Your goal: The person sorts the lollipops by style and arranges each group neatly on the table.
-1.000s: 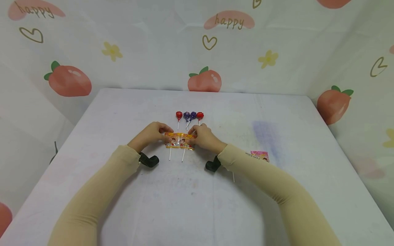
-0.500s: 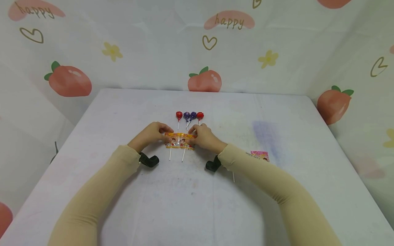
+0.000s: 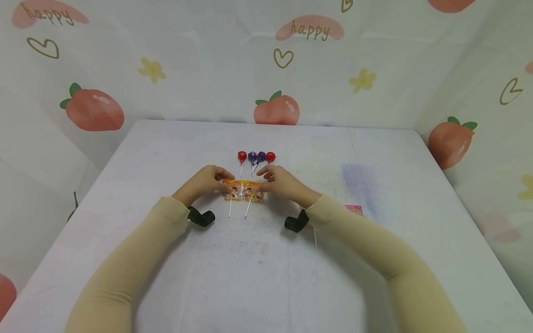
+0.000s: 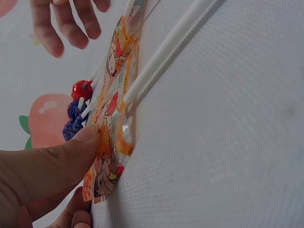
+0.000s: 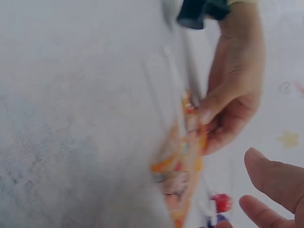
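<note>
Two flat lollipops in orange printed wrappers lie side by side on the white table, white sticks toward me: the left lollipop (image 3: pixel 234 190) and the right lollipop (image 3: pixel 252 190). My left hand (image 3: pixel 203 179) pinches the outer edge of the left lollipop's wrapper, thumb on its face in the left wrist view. At the right lollipop's outer edge is my right hand (image 3: pixel 285 183), its thumb overlapping the wrapper in the head view. The right wrist view shows that hand's thumb (image 5: pixel 275 178) and fingers spread, holding nothing.
Behind the hands lies a row of round lollipops, a red lollipop (image 3: pixel 242 156) at its left and purple ones (image 3: pixel 252 156) in the middle. Partly under the right forearm are a pink wrapper (image 3: pixel 355 209) and a white stick (image 3: pixel 315 237). A patterned backdrop (image 3: pixel 208 69) hangs behind the table.
My right hand has let go of the right lollipop and shifted slightly right, its forearm moving too. The left hand has stayed in place on its wrapper.
</note>
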`<state>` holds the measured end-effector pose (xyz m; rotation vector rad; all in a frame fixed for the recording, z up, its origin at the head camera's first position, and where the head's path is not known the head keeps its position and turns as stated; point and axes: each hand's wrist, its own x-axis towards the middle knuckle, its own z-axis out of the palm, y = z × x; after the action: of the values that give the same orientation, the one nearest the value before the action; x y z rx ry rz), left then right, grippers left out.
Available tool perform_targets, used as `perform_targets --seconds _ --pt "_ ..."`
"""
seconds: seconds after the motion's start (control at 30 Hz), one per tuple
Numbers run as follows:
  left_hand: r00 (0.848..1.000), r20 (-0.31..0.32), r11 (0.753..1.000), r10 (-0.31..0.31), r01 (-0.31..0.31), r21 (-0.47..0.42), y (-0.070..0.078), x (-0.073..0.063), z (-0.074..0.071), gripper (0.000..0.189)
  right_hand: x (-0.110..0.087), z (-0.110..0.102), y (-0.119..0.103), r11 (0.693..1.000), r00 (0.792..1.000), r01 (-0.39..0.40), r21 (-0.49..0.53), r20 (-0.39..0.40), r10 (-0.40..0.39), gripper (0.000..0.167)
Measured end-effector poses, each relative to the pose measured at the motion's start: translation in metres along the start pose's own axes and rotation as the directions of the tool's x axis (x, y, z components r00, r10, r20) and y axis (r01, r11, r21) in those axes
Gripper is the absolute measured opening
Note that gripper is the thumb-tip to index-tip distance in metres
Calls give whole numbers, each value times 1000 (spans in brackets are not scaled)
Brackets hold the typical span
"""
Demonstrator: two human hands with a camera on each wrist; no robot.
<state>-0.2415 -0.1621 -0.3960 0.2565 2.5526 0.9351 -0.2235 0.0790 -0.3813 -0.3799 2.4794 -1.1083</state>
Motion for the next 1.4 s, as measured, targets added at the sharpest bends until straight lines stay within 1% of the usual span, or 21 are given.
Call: perform_targets --seconds 0.1,0.27,0.5,0.63,0.8,0.97,1.07,1.27,1.4 --pt "1000 -2 1000 0 0 3 0 0 0 40 -9 -7 -2 999 999 33 39 0 -33 49" --pt "1000 -4 1000 -1 1 3 0 -1 0 40 -27 -23 -5 995 998 58 83 -5 -58 51" --pt "1000 -5 1000 0 0 8 0 0 0 39 -53 -48 -7 987 993 114 114 -44 -109 46" --pt "1000 -4 1000 -2 2 7 -1 1 0 39 -68 -60 -5 978 988 146 150 -62 -138 47" --pt "1000 0 1000 -8 8 4 -2 2 0 39 -82 -71 0 962 977 203 180 -95 -189 50" --pt "1000 0 1000 -15 15 -3 -3 2 1 39 -95 -76 10 958 972 219 185 -126 -198 51" --pt "1000 0 1000 -18 18 -4 -3 2 1 39 -102 -76 21 960 975 203 191 -133 -180 52" --pt "1000 5 1000 -6 6 4 -4 4 1 39 -110 -70 52 974 989 125 188 -103 -108 53" --pt "1000 6 1000 -7 7 0 -5 4 1 39 -113 -64 70 983 992 103 153 -94 -89 53"
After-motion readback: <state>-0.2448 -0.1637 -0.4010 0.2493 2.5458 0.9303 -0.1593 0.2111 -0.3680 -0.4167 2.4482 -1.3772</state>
